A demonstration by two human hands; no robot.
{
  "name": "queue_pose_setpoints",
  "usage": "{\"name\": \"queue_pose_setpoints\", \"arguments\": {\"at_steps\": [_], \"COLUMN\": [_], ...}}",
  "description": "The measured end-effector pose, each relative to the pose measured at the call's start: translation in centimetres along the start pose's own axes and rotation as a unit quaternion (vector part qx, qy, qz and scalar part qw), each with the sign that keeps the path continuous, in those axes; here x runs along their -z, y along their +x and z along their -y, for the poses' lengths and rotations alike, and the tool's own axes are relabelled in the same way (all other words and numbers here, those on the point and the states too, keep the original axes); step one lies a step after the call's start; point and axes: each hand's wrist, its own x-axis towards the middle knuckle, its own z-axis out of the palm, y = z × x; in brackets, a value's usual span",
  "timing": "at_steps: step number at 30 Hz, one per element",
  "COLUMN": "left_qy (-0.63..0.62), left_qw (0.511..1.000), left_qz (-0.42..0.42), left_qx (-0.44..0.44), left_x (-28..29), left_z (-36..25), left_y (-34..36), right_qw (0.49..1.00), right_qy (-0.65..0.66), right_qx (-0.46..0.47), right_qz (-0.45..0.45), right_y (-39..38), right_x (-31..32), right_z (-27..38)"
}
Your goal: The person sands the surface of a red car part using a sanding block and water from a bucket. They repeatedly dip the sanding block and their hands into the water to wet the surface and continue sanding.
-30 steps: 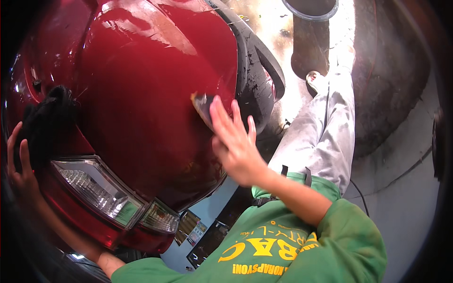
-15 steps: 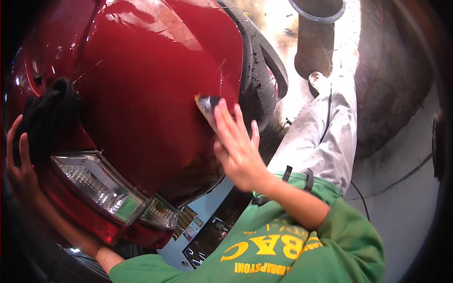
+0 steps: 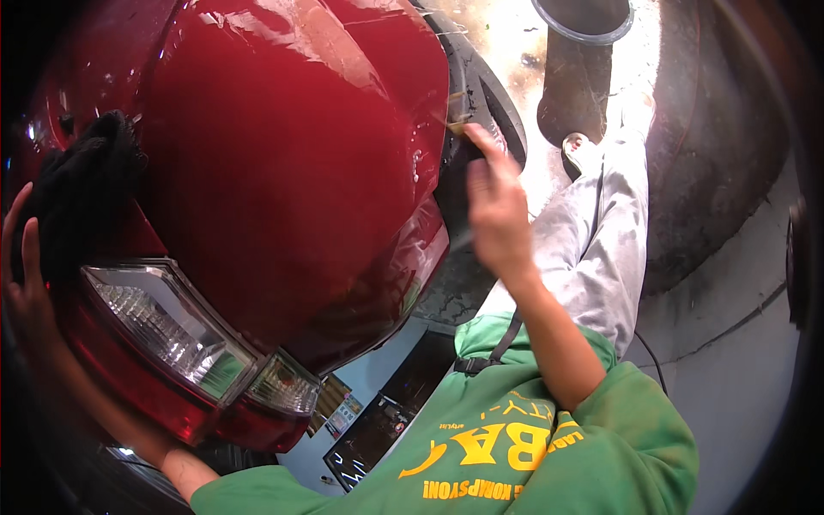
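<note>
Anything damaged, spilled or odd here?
Nothing looks plainly broken. Whitish marks dot the red panel near its edge, left of the right hand; they interrupt its shine, but whether they're water or damage I can't tell.

The right grip (image 3: 501,215) is blurred, its flat tool (image 3: 457,128) seemingly part-hidden, and the bucket (image 3: 592,39) cut off above.
</note>
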Motion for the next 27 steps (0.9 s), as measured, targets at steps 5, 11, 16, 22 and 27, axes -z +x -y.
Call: {"name": "queue_pose_setpoints", "arguments": {"at_steps": [5, 11, 16, 22, 27], "left_qy": [0.040, 0.051, 0.061, 0.133, 0.009], "left_qw": [0.996, 0.994, 0.993, 0.979, 0.977], "left_qz": [0.068, 0.087, 0.096, 0.153, 0.156], "left_qx": [0.030, 0.034, 0.037, 0.028, 0.143], "left_x": [0.8, 0.7, 1.6, 1.6, 2.0], "left_z": [2.3, 2.6, 2.6, 4.4, 3.7], "left_y": [-1.0, -0.6, -0.8, -1.2, -0.4], "right_qw": [0.982, 0.982, 0.977, 0.965, 0.974], "right_qy": [-0.116, -0.118, -0.129, -0.123, -0.159], "right_qx": [0.040, 0.047, 0.071, 0.097, 0.097], "right_qz": [0.146, 0.137, 0.156, 0.212, 0.126], "right_y": [-6.3, -2.9, -2.8, -7.0, -0.2], "right_x": [-3.4, -3.6, -2.9, -1.6, -4.1], "right_z": [3.3, 2.9, 2.8, 4.8, 2.4]}}
